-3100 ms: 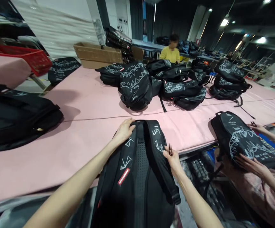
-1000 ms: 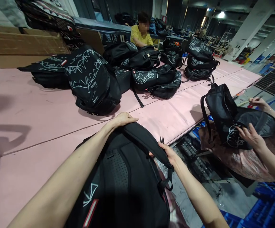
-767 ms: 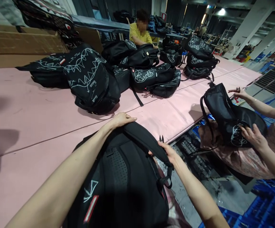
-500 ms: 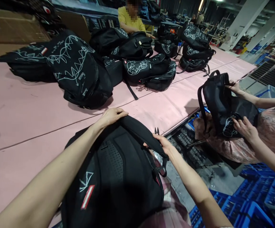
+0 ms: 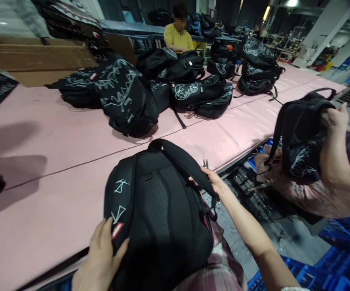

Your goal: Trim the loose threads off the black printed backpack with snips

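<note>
A black backpack (image 5: 175, 210) rests upright on my lap against the table edge, its padded back panel facing me. Around its left shoulder strap (image 5: 122, 198), just below the red-and-white label (image 5: 117, 230), my left hand (image 5: 100, 256) closes with thumb on one side and fingers on the other. My right hand (image 5: 212, 182) grips the right shoulder strap (image 5: 189, 165) near its lower end. The dark pointed blades of thread snips (image 5: 205, 163) stick out above that hand; their handle is hidden in it.
Black backpacks with white scribble prints (image 5: 126, 97) lie piled across the pink table (image 5: 72, 137). At right a co-worker's hand (image 5: 336, 119) reaches into another black backpack (image 5: 302, 133). Blue crates (image 5: 323, 250) stand low at right. Behind the piles is a person in yellow (image 5: 179, 38).
My left hand has moved from the backpack's top down to the left strap near the label. My right hand stays on its strap. The co-worker's hand has moved up to their backpack's opening.
</note>
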